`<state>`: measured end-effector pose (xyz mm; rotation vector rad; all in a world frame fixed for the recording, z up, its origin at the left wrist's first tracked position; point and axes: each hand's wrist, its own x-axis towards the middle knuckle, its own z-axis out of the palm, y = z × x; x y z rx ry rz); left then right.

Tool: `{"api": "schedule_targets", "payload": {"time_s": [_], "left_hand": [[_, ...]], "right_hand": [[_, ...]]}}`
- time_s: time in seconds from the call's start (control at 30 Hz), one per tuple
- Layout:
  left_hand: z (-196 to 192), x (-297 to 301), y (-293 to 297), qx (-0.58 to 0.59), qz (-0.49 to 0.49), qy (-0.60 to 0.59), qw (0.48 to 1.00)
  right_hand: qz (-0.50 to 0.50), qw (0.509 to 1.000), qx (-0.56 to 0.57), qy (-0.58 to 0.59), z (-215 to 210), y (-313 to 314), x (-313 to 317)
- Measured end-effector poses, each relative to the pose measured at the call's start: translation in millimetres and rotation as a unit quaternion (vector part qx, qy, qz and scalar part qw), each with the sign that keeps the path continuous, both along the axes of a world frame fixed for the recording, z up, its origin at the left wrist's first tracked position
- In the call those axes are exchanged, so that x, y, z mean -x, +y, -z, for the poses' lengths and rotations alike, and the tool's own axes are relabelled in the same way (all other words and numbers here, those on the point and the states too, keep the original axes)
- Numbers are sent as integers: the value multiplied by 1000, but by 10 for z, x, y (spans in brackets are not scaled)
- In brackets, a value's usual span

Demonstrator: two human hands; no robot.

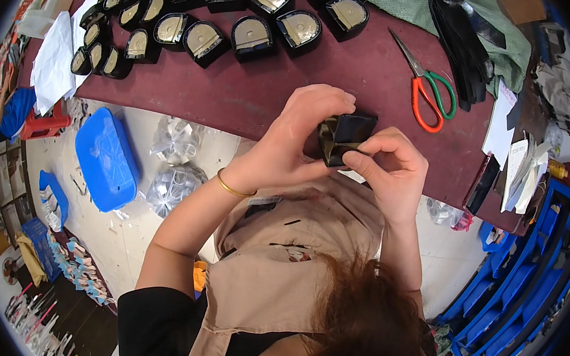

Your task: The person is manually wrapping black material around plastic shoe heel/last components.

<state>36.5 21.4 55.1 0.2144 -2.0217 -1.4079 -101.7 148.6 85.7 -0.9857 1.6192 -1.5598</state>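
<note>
Just over the table's near edge I hold a black shoe heel block point(354, 128), its glossy black covering standing up at one side and a darker hollow or fold facing me. My left hand point(294, 133) is curled around its left side, fingers over the far end and thumb along the near end. At its near right edge, my right hand point(395, 169) pinches the black covering between thumb and forefinger. Part of the block is hidden behind my fingers. Several similar D-shaped heel blocks point(253, 37), black-sided with tan tops, stand in rows at the back left.
On the maroon table point(252, 83), scissors point(430, 89) with one red and one green handle lie to the right. Black strips point(461, 58) and green cloth point(409, 2) lie at the back. A blue bin point(107, 160) and clear bags point(174, 185) are on the floor; a blue rack point(520, 280) stands right.
</note>
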Motion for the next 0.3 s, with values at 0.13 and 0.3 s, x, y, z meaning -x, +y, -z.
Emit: {"api": "schedule_targets", "payload": {"time_s": [0.13, 0.3], "left_hand": [[-41, -32, 5, 122, -12, -1, 992], [-41, -38, -20, 111, 75, -11, 991]], "right_hand": [[-41, 997, -2, -68, 165, 73, 44], [-186, 971, -31, -149, 158, -45, 276]]}}
